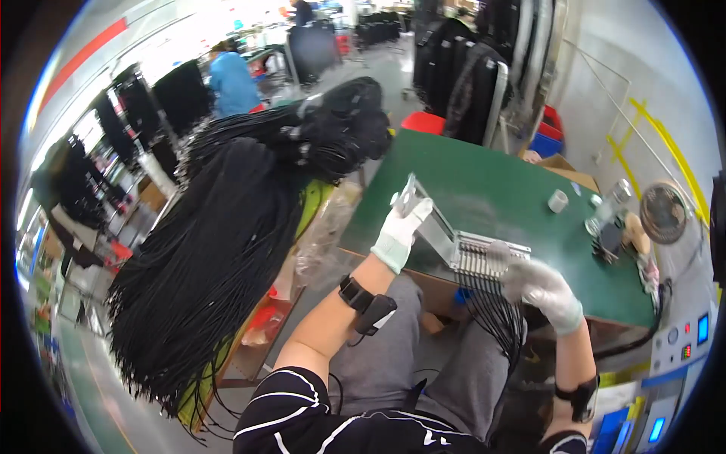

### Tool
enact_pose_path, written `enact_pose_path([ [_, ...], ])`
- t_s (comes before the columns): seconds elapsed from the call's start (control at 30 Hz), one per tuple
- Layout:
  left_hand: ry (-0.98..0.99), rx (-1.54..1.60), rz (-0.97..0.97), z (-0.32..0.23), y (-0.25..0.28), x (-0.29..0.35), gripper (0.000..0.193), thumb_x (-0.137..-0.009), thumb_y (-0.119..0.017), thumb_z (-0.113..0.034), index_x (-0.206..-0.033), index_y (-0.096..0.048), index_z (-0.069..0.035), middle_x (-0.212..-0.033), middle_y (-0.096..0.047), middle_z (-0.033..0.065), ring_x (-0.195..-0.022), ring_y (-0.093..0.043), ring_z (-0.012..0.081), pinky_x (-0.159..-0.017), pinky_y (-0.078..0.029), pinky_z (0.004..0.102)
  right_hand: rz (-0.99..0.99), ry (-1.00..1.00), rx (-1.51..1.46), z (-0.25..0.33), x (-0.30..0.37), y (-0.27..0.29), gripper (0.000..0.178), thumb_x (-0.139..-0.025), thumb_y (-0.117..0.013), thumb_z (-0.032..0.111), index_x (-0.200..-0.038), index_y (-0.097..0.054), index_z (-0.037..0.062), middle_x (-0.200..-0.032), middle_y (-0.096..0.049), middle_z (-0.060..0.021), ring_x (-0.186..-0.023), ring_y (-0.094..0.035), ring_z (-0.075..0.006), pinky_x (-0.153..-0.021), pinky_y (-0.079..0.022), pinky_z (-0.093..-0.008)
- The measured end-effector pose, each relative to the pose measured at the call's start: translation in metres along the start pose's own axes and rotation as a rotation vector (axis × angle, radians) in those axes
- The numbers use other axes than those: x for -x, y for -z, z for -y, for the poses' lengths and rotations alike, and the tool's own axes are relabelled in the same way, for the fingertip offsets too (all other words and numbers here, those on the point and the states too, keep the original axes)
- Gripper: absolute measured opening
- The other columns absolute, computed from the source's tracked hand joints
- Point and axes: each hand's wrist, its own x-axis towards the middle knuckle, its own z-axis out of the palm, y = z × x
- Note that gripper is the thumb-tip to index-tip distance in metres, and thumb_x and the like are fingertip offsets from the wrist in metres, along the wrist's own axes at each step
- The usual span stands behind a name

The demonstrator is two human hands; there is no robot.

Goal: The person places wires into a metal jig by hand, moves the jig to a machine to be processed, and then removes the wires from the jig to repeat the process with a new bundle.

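My left hand, in a white glove, is closed around the raised metal cover of a slotted metal fixture at the near edge of the green table. Black cables lie side by side in the slots and hang down over the edge toward my lap. Over the right end of the fixture hovers my gloved right hand, its fingers pointing left across the cable ends. Motion smears those fingers, so what they hold, if anything, cannot be made out.
A large heap of black cables covers a bench on my left. On the green table stand a white roll, a clear bottle and a small fan. A control panel is at the right. A person in blue is far off.
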Motion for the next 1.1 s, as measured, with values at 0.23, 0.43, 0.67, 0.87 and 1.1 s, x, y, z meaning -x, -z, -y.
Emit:
enact_pose_path([
  [0.23, 0.137, -0.053, -0.495, 0.019, 0.112, 0.048, 0.068, -0.084, -0.077, -0.03, -0.142, -0.049, -0.006, -0.146, -0.048, 0.0159, -0.13, -0.049, 0.033, -0.11, -0.041, 0.0452, -0.368, -0.684, 0.079, -0.16, 0.152, 0.116, 0.057, -0.09, -0.072, 0.04, -0.124, -0.061, -0.0043, -0.109, -0.069, -0.0114, -0.099, -0.066, -0.0201, -0.088, -0.052, -0.0327],
  [0.43, -0.077, -1.57, 0.162, 0.001, 0.036, 0.021, 0.092, -0.074, -0.072, -0.063, -0.146, -0.047, -0.012, -0.152, -0.04, 0.0209, -0.143, -0.034, 0.038, -0.121, -0.02, 0.0523, -0.143, -0.284, -0.232, -0.184, 0.086, 0.062, 0.085, -0.08, -0.082, 0.038, -0.145, -0.044, -0.0012, -0.132, -0.058, -0.009, -0.119, -0.055, -0.0184, -0.098, -0.045, -0.0327],
  [0.67, 0.036, -1.562, 0.679, 0.031, 0.028, -0.004, 0.102, -0.072, -0.068, -0.071, -0.152, -0.038, -0.015, -0.155, -0.038, 0.0178, -0.147, -0.027, 0.0354, -0.123, -0.011, 0.0508, -0.11, -0.211, -0.419, -0.192, 0.003, -0.021, 0.067, -0.083, -0.078, 0.031, -0.138, -0.052, 0.0026, -0.113, -0.064, -0.0047, -0.095, -0.062, -0.019, -0.083, -0.052, -0.0351],
  [0.87, -0.086, -1.597, 0.666, 0.033, 0.031, 0.006, 0.101, -0.071, -0.067, -0.073, -0.149, -0.043, -0.015, -0.151, -0.043, 0.0175, -0.143, -0.035, 0.035, -0.121, -0.015, 0.051, -0.146, -0.351, -0.618, -0.16, 0.013, -0.025, 0.047, -0.088, -0.072, 0.036, -0.122, -0.06, 0.0052, -0.078, -0.058, 0.0, -0.062, -0.054, -0.0163, -0.059, -0.048, -0.0321],
  [1.1, -0.313, -1.574, 0.567, 0.028, 0.034, -0.006, 0.088, -0.067, -0.076, -0.064, -0.135, -0.058, -0.012, -0.14, -0.054, 0.0187, -0.131, -0.047, 0.0374, -0.116, -0.028, 0.0502, -0.276, -0.362, -0.78, -0.114, -0.015, -0.012, 0.028, -0.102, -0.055, 0.027, -0.118, -0.062, 0.0037, -0.065, -0.037, 0.0088, -0.049, -0.034, -0.0067, -0.054, -0.04, -0.0266],
])
